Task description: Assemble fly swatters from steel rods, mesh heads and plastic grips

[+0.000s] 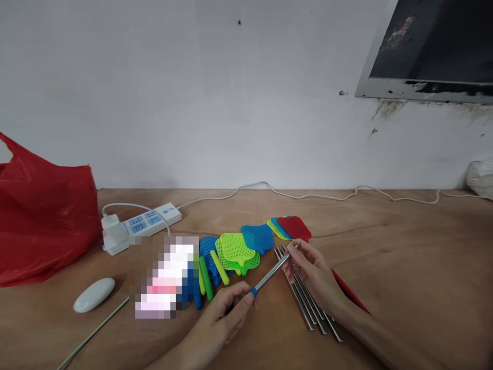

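My left hand (227,313) is closed around a blue handle (253,292), of which only the end shows past the fingers. From it a thin metal rod (271,275) slants up to the right. The thumb and fingers of my right hand (314,272) pinch the rod's far end. Under that hand lies a bundle of several loose metal rods (302,304). Behind both hands, lime fly swatter heads (236,246), blue ones (260,238) and a red one (296,227) overlap in a row. Loose green handles (206,280) and yellow ones (219,267) rest left of the rod.
On the left are a red plastic bag (50,221), a white power strip (142,226) and a white oval object (94,295). A pixelated bright patch covers something beside the handles. A white cable (304,197) runs along the wall (215,103).
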A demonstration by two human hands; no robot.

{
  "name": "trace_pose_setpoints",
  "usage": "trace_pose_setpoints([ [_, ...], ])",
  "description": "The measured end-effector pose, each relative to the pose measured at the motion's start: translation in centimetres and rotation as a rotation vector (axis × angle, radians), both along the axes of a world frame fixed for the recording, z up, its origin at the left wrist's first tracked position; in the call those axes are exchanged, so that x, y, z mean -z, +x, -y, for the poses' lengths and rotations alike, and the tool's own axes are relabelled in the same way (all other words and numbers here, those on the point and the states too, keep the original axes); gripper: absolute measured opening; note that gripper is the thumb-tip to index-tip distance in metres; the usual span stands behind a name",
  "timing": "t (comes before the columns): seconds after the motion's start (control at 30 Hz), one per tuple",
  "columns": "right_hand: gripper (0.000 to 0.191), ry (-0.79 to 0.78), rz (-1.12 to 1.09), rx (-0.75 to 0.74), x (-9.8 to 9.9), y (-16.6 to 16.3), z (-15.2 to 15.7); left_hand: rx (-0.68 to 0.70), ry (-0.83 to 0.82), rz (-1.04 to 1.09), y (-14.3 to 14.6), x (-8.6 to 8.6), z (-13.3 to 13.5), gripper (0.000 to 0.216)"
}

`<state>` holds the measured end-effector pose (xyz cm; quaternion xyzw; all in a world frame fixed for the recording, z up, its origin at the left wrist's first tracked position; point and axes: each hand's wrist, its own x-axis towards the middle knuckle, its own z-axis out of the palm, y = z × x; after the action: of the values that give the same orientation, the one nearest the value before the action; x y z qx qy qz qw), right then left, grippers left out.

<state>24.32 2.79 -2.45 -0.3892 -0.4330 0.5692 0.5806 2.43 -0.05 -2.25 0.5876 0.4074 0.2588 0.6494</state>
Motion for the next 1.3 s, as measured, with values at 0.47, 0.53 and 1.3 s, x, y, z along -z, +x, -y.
trace_pose_setpoints([
  [0.47,0.035,0.077,0.301,-0.041,0.0,0.7,-0.4,0.03,0.012,-0.041,-0.2,0.0,0.2,0.056],
  [0.53,0.03,0.194,0.395,0.041,-0.1,1.2,-0.7,-0.016,-0.029,-0.026,-0.2,0.2,0.2,0.056],
  [1.3,0.03,0.666,1.332,-0.181,0.0,1.4,-0.9,-0.088,-0.126,-0.059,-0.3,1.4,0.0,0.063],
])
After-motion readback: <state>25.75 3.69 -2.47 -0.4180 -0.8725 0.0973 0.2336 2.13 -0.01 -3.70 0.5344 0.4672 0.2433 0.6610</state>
